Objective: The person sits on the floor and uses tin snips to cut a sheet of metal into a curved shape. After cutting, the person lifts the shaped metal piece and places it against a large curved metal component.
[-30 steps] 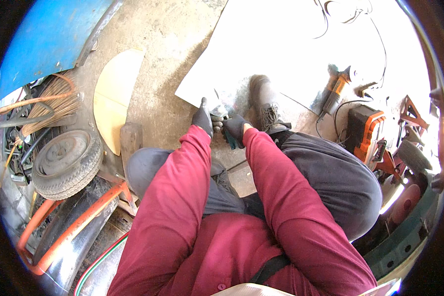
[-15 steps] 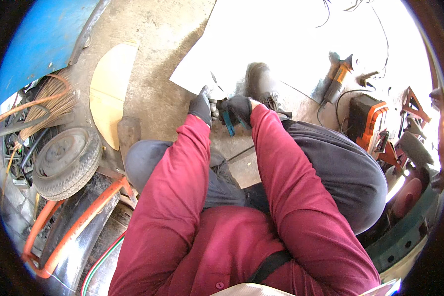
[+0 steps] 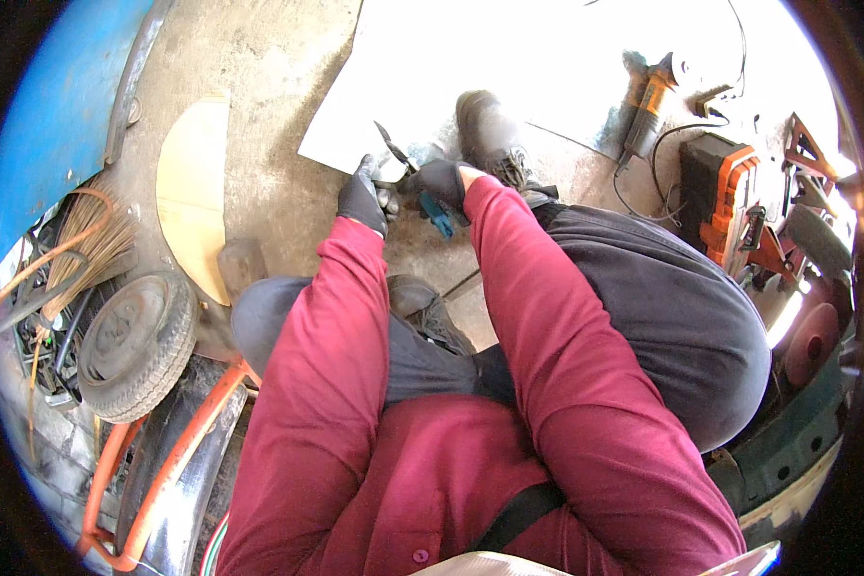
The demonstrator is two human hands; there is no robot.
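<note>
And there's a lane on the left: concrete floor (image 3: 271, 125) opens between the cardboard (image 3: 192, 192) and the white sheet (image 3: 432, 67). Ahead, the dark tool (image 3: 391, 142) juts up over the sheet's near edge. Just beyond the right hand (image 3: 439, 184), the boot (image 3: 490, 139) blocks; farther right, the grinder (image 3: 651, 108), its cable (image 3: 657, 152) and the case (image 3: 715, 192) crowd that side. Lower left, the left knee (image 3: 267, 315) and wood block (image 3: 243, 269) hem things in.

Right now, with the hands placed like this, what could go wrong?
The dark-bladed, blue-handled snips in the right hand sit close to the left hand, by the edge of the white sheet; a slip might nip the glove.

The right boot seems to rest on the sheet, so a tug could snag.

The angle grinder appears to lie there too and might shift.
</note>
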